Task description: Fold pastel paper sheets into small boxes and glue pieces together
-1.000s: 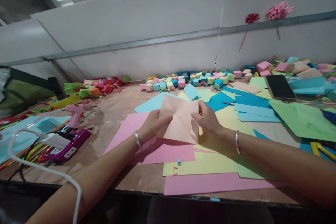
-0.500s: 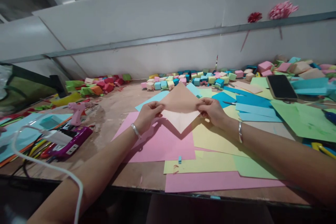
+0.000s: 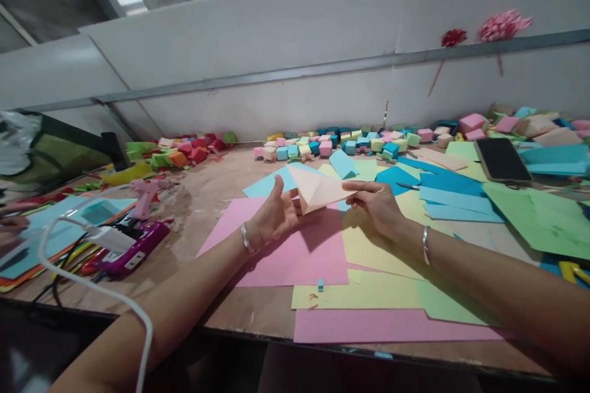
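A peach sheet of paper, creased and partly folded, is held up above the table. My right hand pinches its right corner between thumb and fingers. My left hand is open at the paper's left side, thumb raised and palm turned up. Some of its fingertips reach behind the paper's lower edge, so their contact is partly hidden. Below lie a pink sheet and a yellow sheet. Just behind the peach paper is a light blue sheet.
Small coloured paper cubes line the wall. A pink glue gun stands by a purple power strip with a white cable. A phone lies right. Another person's hand shows at the left edge.
My left hand has let go of the paper's left corner and opened. The paper has turned and tilted, while my right hand keeps its pinch. The view has shifted slightly.
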A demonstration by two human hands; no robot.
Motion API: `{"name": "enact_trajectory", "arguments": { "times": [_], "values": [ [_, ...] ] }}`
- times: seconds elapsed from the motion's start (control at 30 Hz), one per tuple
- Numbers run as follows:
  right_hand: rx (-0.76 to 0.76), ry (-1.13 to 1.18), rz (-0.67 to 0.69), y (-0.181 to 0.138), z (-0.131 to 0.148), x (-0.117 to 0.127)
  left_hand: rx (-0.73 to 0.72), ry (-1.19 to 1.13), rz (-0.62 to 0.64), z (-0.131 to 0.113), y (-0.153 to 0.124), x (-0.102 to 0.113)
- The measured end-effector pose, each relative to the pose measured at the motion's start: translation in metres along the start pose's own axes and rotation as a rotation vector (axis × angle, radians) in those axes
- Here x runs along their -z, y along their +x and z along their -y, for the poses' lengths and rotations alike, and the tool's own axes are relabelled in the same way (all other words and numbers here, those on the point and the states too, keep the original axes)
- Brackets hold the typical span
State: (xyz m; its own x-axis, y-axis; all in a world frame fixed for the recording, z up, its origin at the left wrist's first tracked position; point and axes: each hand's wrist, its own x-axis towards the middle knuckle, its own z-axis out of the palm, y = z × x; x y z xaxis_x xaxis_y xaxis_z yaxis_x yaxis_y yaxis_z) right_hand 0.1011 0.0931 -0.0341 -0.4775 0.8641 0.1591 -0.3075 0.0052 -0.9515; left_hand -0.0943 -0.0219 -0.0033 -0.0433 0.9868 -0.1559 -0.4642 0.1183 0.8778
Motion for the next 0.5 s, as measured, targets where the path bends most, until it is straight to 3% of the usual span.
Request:
{"name": "enact_trajectory", "arguments": {
  "times": [0.1,0.27,0.37,0.5],
  "values": [
    [0.141,-0.219,0.046,-0.002,-0.004,-0.001,-0.008,0.139,0.017,0.005,-0.003,-0.002],
    [0.369,-0.553,0.257,-0.007,-0.004,0.002,-0.162,0.359,-0.161,0.007,0.001,0.002],
    [0.350,-0.529,0.248,-0.009,0.000,0.003,-0.201,0.406,-0.217,0.006,0.002,0.005],
    [0.246,-0.329,0.090,-0.009,0.007,0.003,-0.187,0.518,-0.229,0.004,-0.003,0.004]
  ]
}}
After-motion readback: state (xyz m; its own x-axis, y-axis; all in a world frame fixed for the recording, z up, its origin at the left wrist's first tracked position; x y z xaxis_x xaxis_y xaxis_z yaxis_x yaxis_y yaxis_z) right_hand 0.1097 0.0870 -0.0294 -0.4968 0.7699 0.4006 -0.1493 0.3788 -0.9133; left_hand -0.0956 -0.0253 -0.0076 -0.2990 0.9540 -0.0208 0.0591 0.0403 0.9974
